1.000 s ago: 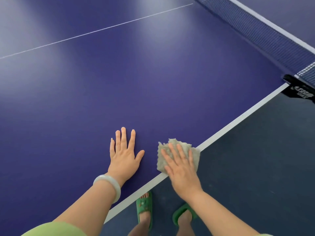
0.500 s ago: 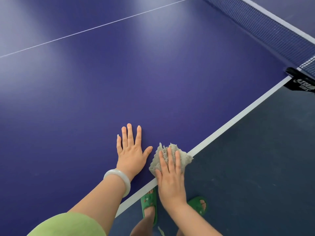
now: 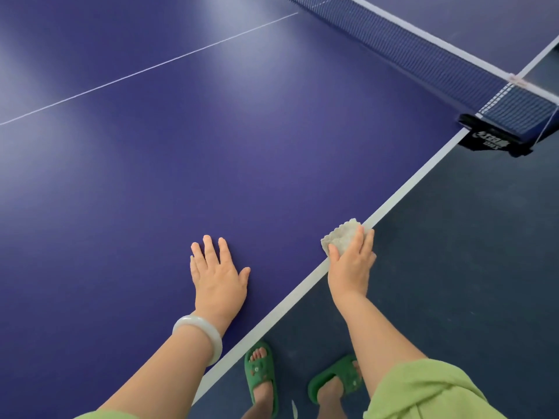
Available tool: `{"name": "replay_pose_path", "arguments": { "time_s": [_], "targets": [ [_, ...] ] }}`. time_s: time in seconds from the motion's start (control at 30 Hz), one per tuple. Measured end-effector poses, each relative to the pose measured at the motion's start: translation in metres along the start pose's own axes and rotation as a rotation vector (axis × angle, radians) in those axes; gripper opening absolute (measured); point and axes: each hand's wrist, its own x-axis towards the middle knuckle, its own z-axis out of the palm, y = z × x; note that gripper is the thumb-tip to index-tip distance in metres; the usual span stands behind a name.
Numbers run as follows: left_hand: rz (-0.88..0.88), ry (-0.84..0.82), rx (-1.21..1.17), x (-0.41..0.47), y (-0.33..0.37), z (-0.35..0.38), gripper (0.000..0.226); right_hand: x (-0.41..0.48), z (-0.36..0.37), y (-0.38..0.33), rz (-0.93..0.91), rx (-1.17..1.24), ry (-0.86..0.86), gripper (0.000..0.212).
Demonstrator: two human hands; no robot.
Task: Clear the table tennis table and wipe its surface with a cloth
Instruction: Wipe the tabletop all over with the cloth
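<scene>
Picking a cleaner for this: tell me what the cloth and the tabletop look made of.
Cloth: soft textile, possibly terry, pale grey-beige and matte; it crumples, with nubby surface.
Tabletop: probably painted board, smooth satin blue; it shows soft glare patches.

Sports hall: ping-pong table [image 3: 211, 152], net [image 3: 423, 52].
</scene>
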Motion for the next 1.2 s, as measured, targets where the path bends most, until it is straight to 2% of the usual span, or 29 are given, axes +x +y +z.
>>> {"name": "replay_pose_path", "arguments": {
  "time_s": [0.07,0.23,0.43,0.53,0.73,0.83,0.97,1.1,1.2],
  "targets": [
    [0.058,-0.014,0.01,0.001,0.016,0.0,0.076,0.004,0.0,0.0,0.082,0.066,-0.001,0.069],
    [0.203,-0.078,0.032,-0.003,0.057,0.008,0.069,0.024,-0.009,0.001,0.119,0.133,-0.026,0.06],
    [0.284,-0.13,0.084,-0.005,0.1,0.01,0.067,0.049,-0.028,0.026,0.202,0.08,-0.104,0.028],
    [0.314,-0.151,0.105,-0.001,0.121,0.007,0.065,0.061,-0.046,0.044,0.192,-0.01,-0.129,0.026],
    [0.349,-0.12,0.13,0.0,0.18,0.0,0.052,0.075,-0.102,0.09,0.152,-0.044,-0.179,0.033],
    [0.364,-0.127,0.125,-0.009,0.227,0.0,0.045,0.082,-0.137,0.116,0.162,-0.032,-0.217,0.032],
    [0.455,-0.174,0.105,-0.028,0.313,0.008,0.049,0.102,-0.193,0.157,0.133,-0.072,-0.226,0.031],
    [0.558,-0.165,0.078,-0.044,0.407,0.014,0.048,0.132,-0.263,0.204,0.088,-0.156,-0.175,0.034],
    [0.645,-0.165,0.091,-0.056,0.472,0.019,0.047,0.153,-0.312,0.239,0.135,-0.159,-0.112,0.031]
  ]
}}
